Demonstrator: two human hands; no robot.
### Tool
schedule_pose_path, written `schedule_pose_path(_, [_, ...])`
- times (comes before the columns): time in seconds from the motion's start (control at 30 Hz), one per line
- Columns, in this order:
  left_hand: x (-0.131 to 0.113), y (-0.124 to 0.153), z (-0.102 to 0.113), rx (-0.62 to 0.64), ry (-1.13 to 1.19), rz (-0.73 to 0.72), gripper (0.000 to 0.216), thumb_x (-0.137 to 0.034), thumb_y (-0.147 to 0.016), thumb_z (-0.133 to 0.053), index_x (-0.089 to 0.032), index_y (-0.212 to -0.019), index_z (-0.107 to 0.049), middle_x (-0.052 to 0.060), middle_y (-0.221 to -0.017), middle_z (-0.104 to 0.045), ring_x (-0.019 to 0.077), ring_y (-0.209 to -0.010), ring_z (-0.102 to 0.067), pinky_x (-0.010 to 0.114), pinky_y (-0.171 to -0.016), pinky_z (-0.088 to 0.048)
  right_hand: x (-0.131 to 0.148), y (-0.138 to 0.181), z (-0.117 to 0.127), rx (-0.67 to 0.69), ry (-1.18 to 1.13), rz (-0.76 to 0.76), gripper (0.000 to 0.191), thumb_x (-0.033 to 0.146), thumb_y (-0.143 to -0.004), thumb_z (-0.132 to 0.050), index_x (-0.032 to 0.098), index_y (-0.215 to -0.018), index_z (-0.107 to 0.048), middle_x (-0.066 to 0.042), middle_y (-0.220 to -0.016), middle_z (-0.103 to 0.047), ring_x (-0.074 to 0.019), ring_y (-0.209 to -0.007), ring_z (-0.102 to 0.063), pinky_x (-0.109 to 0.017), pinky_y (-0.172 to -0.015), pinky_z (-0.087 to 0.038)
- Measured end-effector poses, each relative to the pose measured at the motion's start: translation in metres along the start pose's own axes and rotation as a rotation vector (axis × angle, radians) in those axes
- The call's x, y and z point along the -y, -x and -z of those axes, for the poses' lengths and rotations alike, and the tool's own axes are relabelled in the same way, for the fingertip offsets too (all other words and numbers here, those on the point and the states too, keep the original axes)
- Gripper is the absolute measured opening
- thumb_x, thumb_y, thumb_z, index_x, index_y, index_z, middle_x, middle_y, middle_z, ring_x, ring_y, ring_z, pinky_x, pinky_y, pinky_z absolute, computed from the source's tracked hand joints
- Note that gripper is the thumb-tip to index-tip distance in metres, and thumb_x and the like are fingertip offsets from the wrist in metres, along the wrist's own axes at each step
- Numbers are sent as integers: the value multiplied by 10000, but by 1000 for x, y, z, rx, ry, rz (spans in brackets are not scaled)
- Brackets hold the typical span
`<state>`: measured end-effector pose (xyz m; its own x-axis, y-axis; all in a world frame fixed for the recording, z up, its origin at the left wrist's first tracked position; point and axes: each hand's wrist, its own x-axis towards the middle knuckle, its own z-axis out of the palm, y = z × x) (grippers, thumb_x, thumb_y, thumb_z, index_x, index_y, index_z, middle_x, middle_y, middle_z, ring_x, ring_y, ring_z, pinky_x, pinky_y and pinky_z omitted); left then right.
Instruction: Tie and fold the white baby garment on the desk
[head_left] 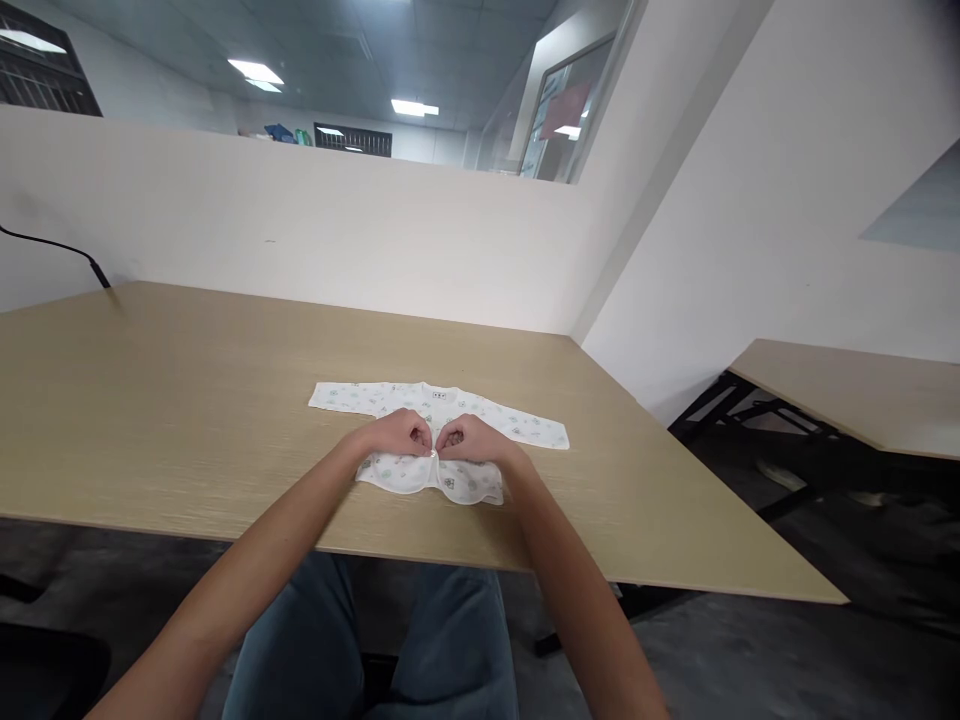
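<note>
Wooden table (187,400) fills the view, white partition at 12 o'clock. Baby shirt (439,430) lies flat at center, sleeves spread to 9 and 3. Your left hand (401,435) and right hand (469,437) pinch its front opening together, likely at a snap.

I look across a pale wood-grain table (187,400) whose far edge runs along a low white partition (300,220). At the table's far left corner a black cable (52,245) drops in against the partition. Above the partition I see a grey tiled ceiling with lit panel lights (255,72), a barred window (45,75) at far left, and a glass panel (566,110) further right. A white wall (787,200) rises beyond the right edge. A second table (862,395) of the same wood stands to the right, over a dark grey floor (787,660).
</note>
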<state>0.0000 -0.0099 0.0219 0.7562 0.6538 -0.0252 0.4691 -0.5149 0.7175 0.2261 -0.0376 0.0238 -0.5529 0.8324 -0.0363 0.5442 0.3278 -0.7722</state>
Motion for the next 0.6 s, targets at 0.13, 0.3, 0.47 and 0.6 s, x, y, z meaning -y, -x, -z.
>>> schedule_pose_path(0.13, [-1,0,-1,0,-16,8,223,-361,-726,-691,-165,-824,-738,-2,-711,-652,105,-646,-541,208,-592,-370,1,0,-1,3,10,3,179,288,-688,-735,167,-815,-770,-13,-719,-662,-145,-682,-561,-233,-618,-415])
schedule_pose_path(0.3, [-5,1,-2,0,-28,18,169,-315,-720,-657,-172,-793,-707,-6,-726,-653,107,-654,-548,208,-598,-367,0,0,-2,-6,9,13,172,299,-695,-733,165,-798,-761,-13,-712,-650,-143,-683,-545,-233,-615,-404])
schedule_pose_path(0.47, [-8,2,-4,-4,-30,14,147,-273,-711,-625,-169,-786,-697,-6,-722,-645,106,-650,-538,209,-587,-351,-1,0,-2,-11,6,17,184,312,-700,-733,169,-810,-768,-10,-712,-644,-143,-686,-543,-233,-617,-399])
schedule_pose_path(0.6, [-7,1,-6,-13,-40,3,127,-252,-696,-614,-166,-761,-681,-17,-699,-614,99,-637,-518,204,-570,-338,-2,0,-3,-18,2,18,199,328,-705,-733,166,-813,-769,-11,-707,-635,-144,-682,-537,-235,-617,-396])
